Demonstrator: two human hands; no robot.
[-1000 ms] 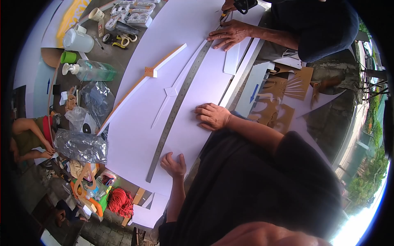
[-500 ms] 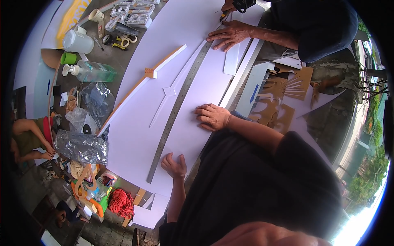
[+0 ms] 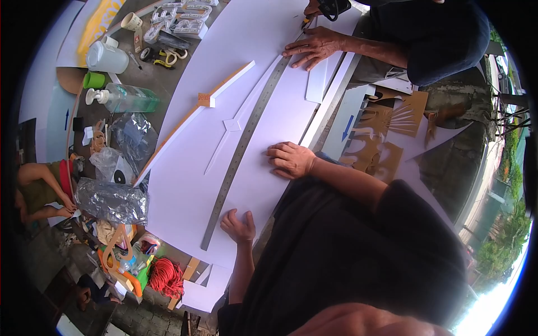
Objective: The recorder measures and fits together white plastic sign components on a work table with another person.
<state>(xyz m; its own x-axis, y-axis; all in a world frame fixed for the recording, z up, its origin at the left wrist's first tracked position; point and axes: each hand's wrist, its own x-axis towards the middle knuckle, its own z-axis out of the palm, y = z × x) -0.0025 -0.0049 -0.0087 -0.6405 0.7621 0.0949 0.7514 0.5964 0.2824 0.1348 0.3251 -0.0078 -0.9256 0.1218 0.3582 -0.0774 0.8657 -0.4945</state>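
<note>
My left hand rests on a large white sheet, thumb and fingers apart, beside the near end of a long steel ruler. Farther along, my right hand lies on the same sheet, right of the ruler, its fingers spread and slightly bent. Neither hand holds anything. At the far end a co-worker's hand presses on the ruler. That person's other hand has a yellow utility knife by the ruler's tip. A thin pointed outline piece with a diamond middle lies left of the ruler.
A long white-and-orange strip with a square block lies on the sheet. Leftward are a pump bottle, scissors, clear plastic wrap and red cord. Brown cut-out boards lie to the right. Another person sits at left.
Almost nothing differs. The co-worker's hand with the knife has shifted very slightly at the far end. My hands and the ruler stay in place.
</note>
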